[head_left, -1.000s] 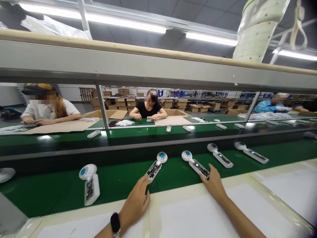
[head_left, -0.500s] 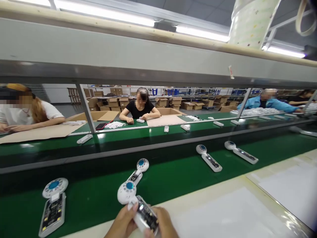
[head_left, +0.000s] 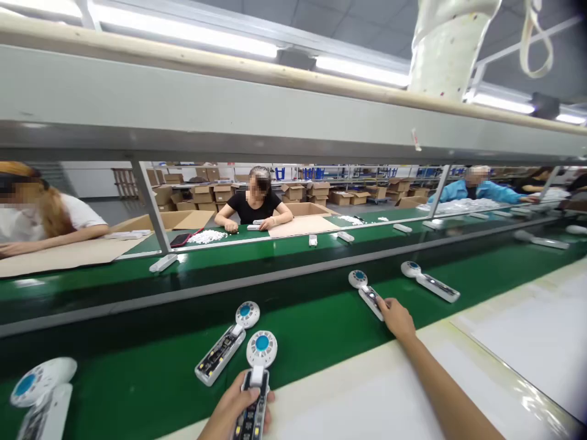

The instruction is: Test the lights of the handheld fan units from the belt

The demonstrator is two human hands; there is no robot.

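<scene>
My left hand (head_left: 243, 400) is closed around a white round-headed handheld device (head_left: 262, 348), its blue-centred head pointing up and away from me. The thumb lies across the handle, where a dark circuit board shows. Farther right, my right hand (head_left: 395, 316) has its fingers closed on the near end of the handle of a second such device (head_left: 369, 294) on the green belt (head_left: 302, 330). Just beyond my left hand lies another device of this kind (head_left: 220, 354). One more device (head_left: 43, 397) is cut off at the lower left.
Another device (head_left: 431, 281) lies right of my right hand. A pale work surface (head_left: 348, 391) runs along the near side. A grey rail (head_left: 183, 290) divides the belt from a far lane with white housings. Co-workers sit opposite; a shelf beam (head_left: 229, 116) hangs overhead.
My right hand has left the device that both hands held and reached right to another one. My left hand keeps its device, now turned more upright. The view has shifted slightly.
</scene>
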